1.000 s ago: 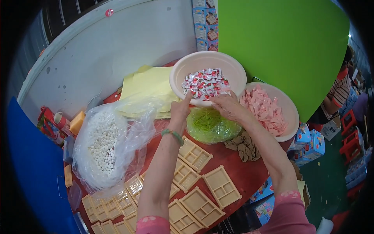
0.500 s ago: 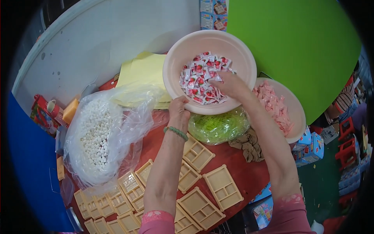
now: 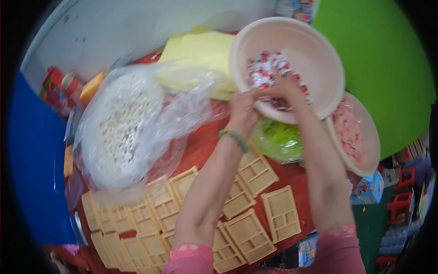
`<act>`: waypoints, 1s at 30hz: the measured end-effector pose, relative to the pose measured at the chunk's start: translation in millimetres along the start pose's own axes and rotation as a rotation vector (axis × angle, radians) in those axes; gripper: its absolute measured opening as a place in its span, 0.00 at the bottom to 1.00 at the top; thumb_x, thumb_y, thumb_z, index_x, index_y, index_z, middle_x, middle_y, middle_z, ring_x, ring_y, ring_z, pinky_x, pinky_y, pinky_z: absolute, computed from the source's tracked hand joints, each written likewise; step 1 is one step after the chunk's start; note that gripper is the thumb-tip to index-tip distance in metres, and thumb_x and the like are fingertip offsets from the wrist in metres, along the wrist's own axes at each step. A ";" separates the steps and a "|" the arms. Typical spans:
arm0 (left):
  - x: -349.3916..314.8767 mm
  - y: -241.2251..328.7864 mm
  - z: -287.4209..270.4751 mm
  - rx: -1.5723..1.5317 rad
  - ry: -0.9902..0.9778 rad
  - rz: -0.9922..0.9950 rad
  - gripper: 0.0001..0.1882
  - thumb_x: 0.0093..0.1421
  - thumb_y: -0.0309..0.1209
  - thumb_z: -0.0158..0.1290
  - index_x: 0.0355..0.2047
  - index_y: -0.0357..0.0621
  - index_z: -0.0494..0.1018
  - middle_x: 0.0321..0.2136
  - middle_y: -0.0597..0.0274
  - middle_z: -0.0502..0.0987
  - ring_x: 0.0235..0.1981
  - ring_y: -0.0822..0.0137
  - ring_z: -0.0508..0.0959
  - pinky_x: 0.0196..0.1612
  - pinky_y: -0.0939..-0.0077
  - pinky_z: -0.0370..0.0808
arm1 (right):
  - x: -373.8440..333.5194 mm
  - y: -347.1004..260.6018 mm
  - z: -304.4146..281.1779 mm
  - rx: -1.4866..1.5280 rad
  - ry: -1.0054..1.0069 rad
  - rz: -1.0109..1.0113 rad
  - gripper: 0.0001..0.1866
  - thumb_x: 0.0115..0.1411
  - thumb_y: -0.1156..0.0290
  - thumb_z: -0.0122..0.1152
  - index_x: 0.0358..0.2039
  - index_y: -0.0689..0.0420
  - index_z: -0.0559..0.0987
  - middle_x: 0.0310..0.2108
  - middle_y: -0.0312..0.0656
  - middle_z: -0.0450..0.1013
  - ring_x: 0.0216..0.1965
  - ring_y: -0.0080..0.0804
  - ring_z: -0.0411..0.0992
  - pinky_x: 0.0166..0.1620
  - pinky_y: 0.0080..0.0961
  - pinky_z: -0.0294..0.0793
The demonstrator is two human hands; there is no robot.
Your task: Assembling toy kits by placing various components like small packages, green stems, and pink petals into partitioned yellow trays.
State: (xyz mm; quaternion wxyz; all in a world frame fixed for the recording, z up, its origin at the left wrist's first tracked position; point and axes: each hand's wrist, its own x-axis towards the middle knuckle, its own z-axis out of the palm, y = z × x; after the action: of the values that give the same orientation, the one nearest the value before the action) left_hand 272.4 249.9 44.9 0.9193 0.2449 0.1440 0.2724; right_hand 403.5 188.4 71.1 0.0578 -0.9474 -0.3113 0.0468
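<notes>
A pale pink basin stands at the far side of the table, with small white packets printed with red strawberries heaped toward its near left side. My left hand, with a green bead bracelet on its wrist, closes over the basin's near left rim. Its fingertips reach inside, close to my other hand. Inside the basin my right hand lies over the packets, fingers stretched out and partly blurred. Some of its fingers are hidden, and no single packet can be made out in it.
Several cream compartment trays cover the red table's near part. A clear bag of white pieces lies left, yellow sheets behind it. Beside the basin are a bag of bright green strands and a second basin of pink packets.
The view has shifted, so the basin appears farther right. The packets are bunched toward its near left. My right hand has moved closer to my left hand, whose fingers now reach farther over the rim.
</notes>
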 end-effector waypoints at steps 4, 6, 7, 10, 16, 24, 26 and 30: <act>17.5 0.9 -21.2 0.050 0.145 0.174 0.08 0.41 0.17 0.51 0.26 0.33 0.70 0.21 0.60 0.69 0.21 0.64 0.71 0.25 0.69 0.70 | -3.6 -23.5 -3.8 -0.095 -0.028 -0.081 0.61 0.33 0.34 0.67 0.63 0.57 0.58 0.57 0.65 0.59 0.54 0.55 0.65 0.52 0.41 0.70; 19.1 -5.7 -11.1 0.038 0.205 0.197 0.07 0.41 0.18 0.50 0.24 0.34 0.71 0.19 0.61 0.70 0.19 0.65 0.71 0.24 0.69 0.70 | 6.3 -13.1 4.3 -0.012 -0.006 -0.095 0.56 0.36 0.35 0.66 0.58 0.63 0.64 0.51 0.62 0.68 0.50 0.52 0.71 0.51 0.41 0.71; 23.9 -5.7 -10.9 0.068 0.169 0.176 0.09 0.41 0.17 0.50 0.27 0.32 0.70 0.22 0.58 0.70 0.22 0.63 0.72 0.26 0.68 0.71 | 23.2 -2.6 9.3 0.135 -0.117 -0.169 0.58 0.35 0.33 0.65 0.57 0.66 0.64 0.51 0.62 0.68 0.51 0.53 0.69 0.55 0.42 0.67; 23.6 2.0 -18.8 0.140 0.239 0.196 0.11 0.43 0.16 0.49 0.30 0.32 0.71 0.25 0.57 0.71 0.24 0.63 0.73 0.27 0.68 0.71 | 20.8 -25.3 12.5 0.038 -0.059 -0.357 0.33 0.47 0.44 0.60 0.41 0.63 0.78 0.36 0.57 0.76 0.40 0.47 0.76 0.43 0.39 0.74; 52.2 -10.7 -9.6 0.208 0.161 0.375 0.11 0.46 0.18 0.49 0.32 0.30 0.72 0.24 0.49 0.74 0.27 0.57 0.78 0.27 0.63 0.74 | 33.9 -3.7 1.2 0.403 -0.210 -0.451 0.23 0.52 0.59 0.62 0.46 0.59 0.77 0.36 0.53 0.78 0.38 0.38 0.76 0.41 0.34 0.72; 19.9 27.3 -12.7 1.076 0.104 0.287 0.20 0.45 0.28 0.59 0.39 0.31 0.71 0.38 0.39 0.76 0.43 0.45 0.76 0.49 0.60 0.73 | 93.5 67.1 22.5 0.412 -0.096 -0.365 0.16 0.54 0.72 0.52 0.41 0.66 0.77 0.28 0.44 0.76 0.31 0.29 0.71 0.36 0.29 0.71; -35.7 92.5 -31.5 1.468 -0.086 0.340 0.12 0.43 0.31 0.58 0.24 0.34 0.75 0.28 0.42 0.77 0.33 0.48 0.79 0.39 0.64 0.76 | 109.7 82.9 30.1 0.401 -0.136 -0.312 0.16 0.51 0.74 0.50 0.40 0.65 0.77 0.27 0.39 0.74 0.30 0.26 0.69 0.35 0.27 0.69; -160.0 242.5 -117.3 1.726 0.100 0.781 0.10 0.46 0.30 0.53 0.19 0.32 0.72 0.17 0.44 0.72 0.17 0.58 0.69 0.24 0.63 0.66 | 139.7 83.3 45.4 0.591 -0.142 -0.331 0.20 0.46 0.76 0.51 0.42 0.63 0.78 0.28 0.36 0.73 0.29 0.24 0.68 0.34 0.23 0.68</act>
State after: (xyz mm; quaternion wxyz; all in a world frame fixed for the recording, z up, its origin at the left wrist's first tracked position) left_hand -8.3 379.5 95.8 0.2576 0.8588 0.2429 0.3704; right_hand 558.6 208.6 7.3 0.3148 -0.8207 -0.4369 0.1909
